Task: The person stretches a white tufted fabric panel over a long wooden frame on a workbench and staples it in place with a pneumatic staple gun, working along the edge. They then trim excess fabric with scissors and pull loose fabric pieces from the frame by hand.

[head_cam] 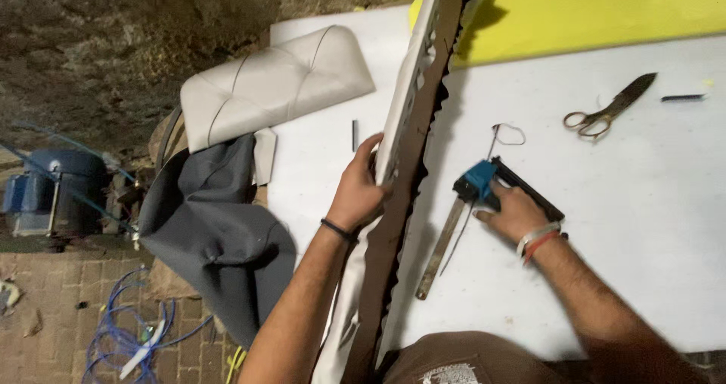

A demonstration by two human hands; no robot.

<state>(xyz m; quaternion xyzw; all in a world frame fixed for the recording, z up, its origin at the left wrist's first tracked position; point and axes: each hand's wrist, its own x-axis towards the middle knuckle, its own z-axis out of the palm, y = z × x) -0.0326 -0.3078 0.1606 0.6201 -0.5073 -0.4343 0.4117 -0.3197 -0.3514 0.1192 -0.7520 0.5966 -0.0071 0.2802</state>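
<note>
A long upholstered panel (404, 127), pale on one face with a brown frilled edge, stands on edge across the white table (643, 225), running from the person's lap up to the yellow foam sheet (605, 10). The left hand (361, 187) is clamped around its middle. The right hand (514, 212) lies with fingers closed over a blue-and-black staple gun (491, 186) just beside it. Scissors (609, 108) lie well apart, a grey cushion (272, 82) beyond the panel.

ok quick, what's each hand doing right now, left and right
Left hand: closed around the edge of the long upholstered panel, holding it upright on the table.
Right hand: resting on the blue and black staple gun; grip cannot be told.
</note>
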